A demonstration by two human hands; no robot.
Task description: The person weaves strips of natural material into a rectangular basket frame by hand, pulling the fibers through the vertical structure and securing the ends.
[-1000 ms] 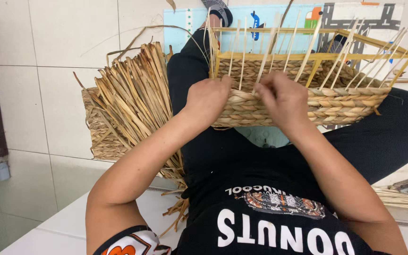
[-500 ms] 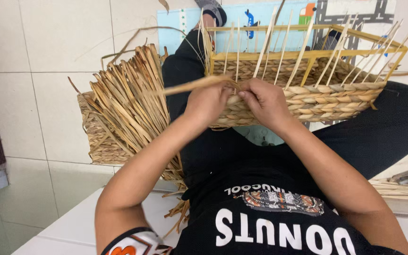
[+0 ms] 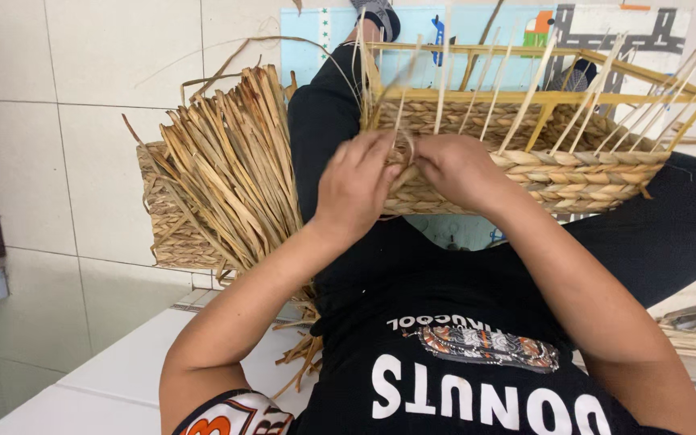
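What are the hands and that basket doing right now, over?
Left hand and right hand both pinch a straw strand at the half-woven basket wall. Basket sits across the lap. Loose straw bundle lies beside, not blocking.

Both hands, the left hand (image 3: 356,185) and the right hand (image 3: 457,167), are pressed against the near woven wall of the half-woven basket (image 3: 598,173), almost touching each other, so no passage is left between them. Above them the way is barred by the upright stakes (image 3: 445,76) and the yellow frame (image 3: 549,98). At the left, the bundle of dry straw strips (image 3: 227,169) fills the room. Bare tiled floor (image 3: 66,105) is seen further left.
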